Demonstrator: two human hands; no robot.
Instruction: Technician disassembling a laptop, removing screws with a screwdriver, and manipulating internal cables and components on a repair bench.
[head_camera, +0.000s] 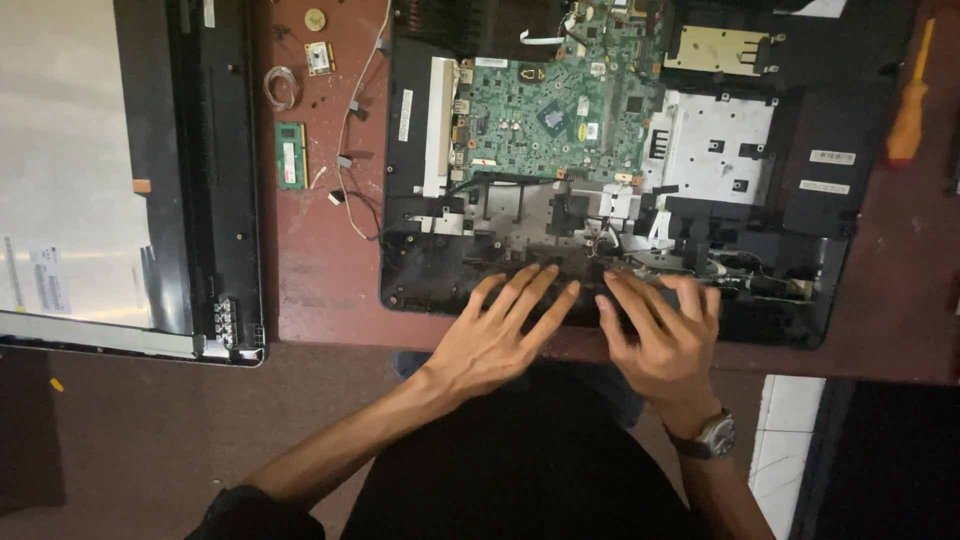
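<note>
Laptop base (800, 210), opened, green motherboard (545, 110)

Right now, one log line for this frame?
left hand: flat on laptop base front edge | right hand: beside it, fingers on edge | holding: nothing | motherboard: exposed

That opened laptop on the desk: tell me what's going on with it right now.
A person has both bare hands on the near edge of the opened laptop base, which lies on a reddish-brown table with its green circuit board exposed. The left hand and right hand lie spread flat, holding nothing. A detached screen panel lies to the left, a memory module between them, and an orange-handled screwdriver far right.
</note>
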